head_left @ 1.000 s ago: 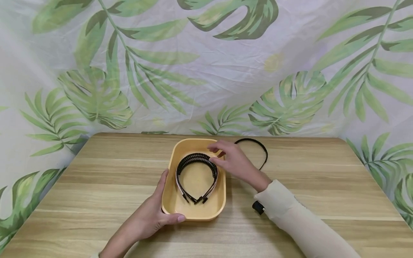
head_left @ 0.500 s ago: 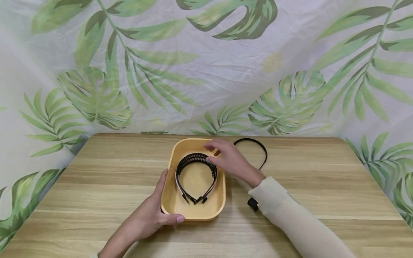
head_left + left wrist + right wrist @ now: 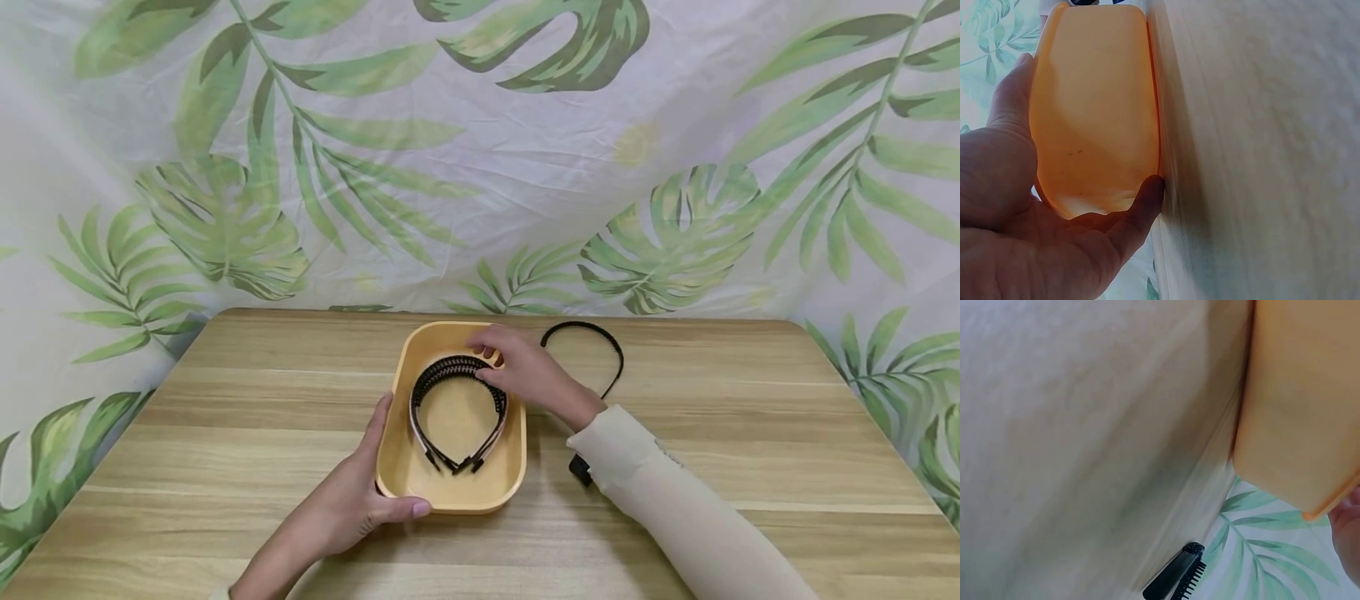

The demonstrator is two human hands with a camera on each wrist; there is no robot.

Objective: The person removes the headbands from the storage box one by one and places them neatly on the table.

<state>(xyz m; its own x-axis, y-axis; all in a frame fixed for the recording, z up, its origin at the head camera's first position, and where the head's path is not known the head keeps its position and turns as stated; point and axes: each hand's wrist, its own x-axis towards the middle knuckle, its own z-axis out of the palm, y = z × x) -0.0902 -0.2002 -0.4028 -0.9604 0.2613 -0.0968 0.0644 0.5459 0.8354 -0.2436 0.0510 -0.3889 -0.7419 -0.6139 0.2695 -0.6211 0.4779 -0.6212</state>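
Right hand point(image 3: 521, 364) loosely bent over headbands point(image 3: 454, 367), left hand point(image 3: 354, 500) gripping tray point(image 3: 517, 454)

On my head feed I look forward and down over the table point(image 3: 712, 450) toward the leafy backdrop point(image 3: 540, 183). My wrist feeds sit low, close and tipped sideways, the left facing one outer wall of the yellow bin point(image 3: 453, 493), the right the opposite wall; all three views share that bin.
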